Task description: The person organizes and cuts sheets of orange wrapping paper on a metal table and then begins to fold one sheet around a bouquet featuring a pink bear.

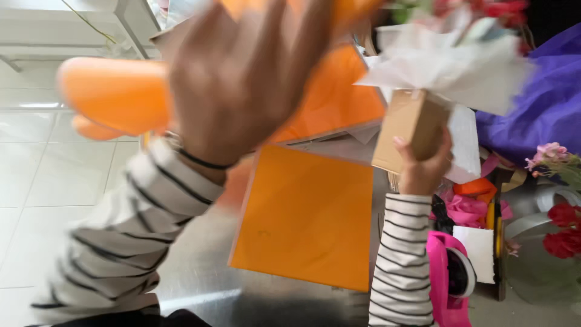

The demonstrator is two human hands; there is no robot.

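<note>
1. Left hand (pixel 239 85): raised close to the camera, back of hand in view, fingers spread upward and blurred; pressed against a large orange paper sheet (pixel 115 94), whose curled end juts toward the left of the view. Whether gripped or merely pushed, cannot tell.
2. Right hand (pixel 423 163): closed around the lower brown-paper stem of a wrapped bouquet (pixel 417 124), thumb and fingers clasping it from below; striped sleeve beneath.
3. Bouquet: held upright, slightly tilted, long axis running from the right hand up toward the top edge of the view; white tissue wrap (pixel 448 66) flaring out above the brown paper, red and green blooms at the very top, blurred.
4. Key relation: orange sheet lying to the left of and behind the bouquet, long axis roughly crosswise to the bouquet's upright axis; left hand nearer the sheet, right hand occupied with the bouquet.
5. Flat orange square sheet (pixel 305 221): lying on the steel table (pixel 200 278) between the two forearms, below both hands, untouched.
6. Right edge of table: purple wrapping paper (pixel 538 103), pink tissue (pixel 466 209), a pink tool (pixel 448 275), red artificial flowers (pixel 563 233), all well apart from the left hand.
</note>
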